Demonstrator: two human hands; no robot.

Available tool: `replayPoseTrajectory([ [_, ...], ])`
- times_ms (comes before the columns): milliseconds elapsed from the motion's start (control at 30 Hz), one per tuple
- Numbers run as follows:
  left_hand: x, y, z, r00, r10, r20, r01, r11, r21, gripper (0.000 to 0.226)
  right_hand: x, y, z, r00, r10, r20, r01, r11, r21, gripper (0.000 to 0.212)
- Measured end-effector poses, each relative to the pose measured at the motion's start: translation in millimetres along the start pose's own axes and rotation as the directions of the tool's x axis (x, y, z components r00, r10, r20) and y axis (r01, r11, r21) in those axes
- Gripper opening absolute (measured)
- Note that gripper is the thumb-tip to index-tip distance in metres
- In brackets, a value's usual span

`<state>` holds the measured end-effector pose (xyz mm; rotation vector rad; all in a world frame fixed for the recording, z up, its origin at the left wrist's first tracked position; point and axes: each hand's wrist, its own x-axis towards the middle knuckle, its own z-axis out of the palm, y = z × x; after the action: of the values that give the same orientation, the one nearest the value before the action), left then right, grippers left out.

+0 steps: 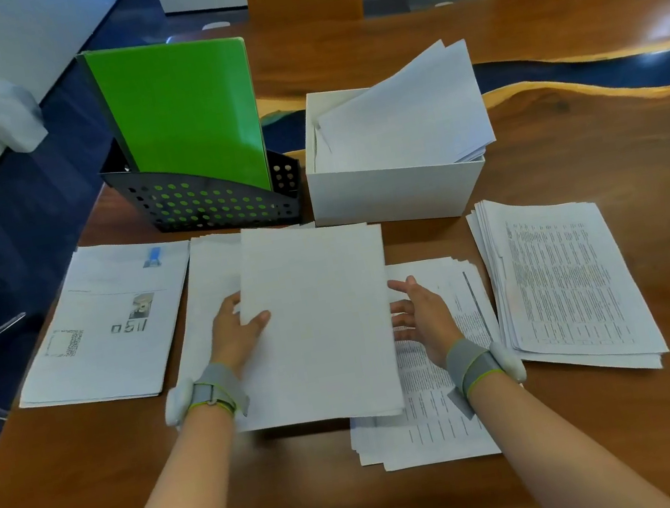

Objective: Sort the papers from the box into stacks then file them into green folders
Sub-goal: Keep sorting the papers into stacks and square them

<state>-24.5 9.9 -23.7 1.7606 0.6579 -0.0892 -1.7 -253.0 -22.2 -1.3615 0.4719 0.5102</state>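
Left hand [240,331] pinches blank sheets [322,322], right hand [424,318] with fingers [399,286] apart beside them, hemmed by printed stacks [564,282], box [394,195] and folder rack [205,206].

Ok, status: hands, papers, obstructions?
Left hand grips blank sheets, right hand open at their edge. Box holds more papers; green folders in rack. Nothing in the way.

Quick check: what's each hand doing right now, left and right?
Left hand: holding the sheaf of papers by its left edge, thumb on top.
Right hand: open, fingers straight at the sheaf's right edge, gripping nothing.
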Motion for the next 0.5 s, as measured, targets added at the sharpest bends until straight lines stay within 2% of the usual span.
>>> replayPoseTrajectory([
  [233,44,-9,-49,0.974,0.032,-0.223,0.024,0.970,0.244,0.057,5,15,10,0.995,-0.022,-0.101,0.013,0.996,-0.089,0.034],
  [400,56,-15,-42,0.964,0.008,-0.266,0.083,0.940,0.331,0.057,9,27,11,0.985,-0.032,-0.168,0.010,0.991,-0.133,0.028],
  [467,53,-12,-32,0.937,0.057,-0.346,0.112,0.887,0.447,0.063,11,32,7,0.969,-0.094,-0.230,0.038,0.971,-0.238,0.025],
  [500,48,-9,-25,0.922,0.098,-0.375,0.116,0.853,0.509,0.065,11,34,4,0.954,-0.152,-0.259,0.055,0.937,-0.345,0.024],
])
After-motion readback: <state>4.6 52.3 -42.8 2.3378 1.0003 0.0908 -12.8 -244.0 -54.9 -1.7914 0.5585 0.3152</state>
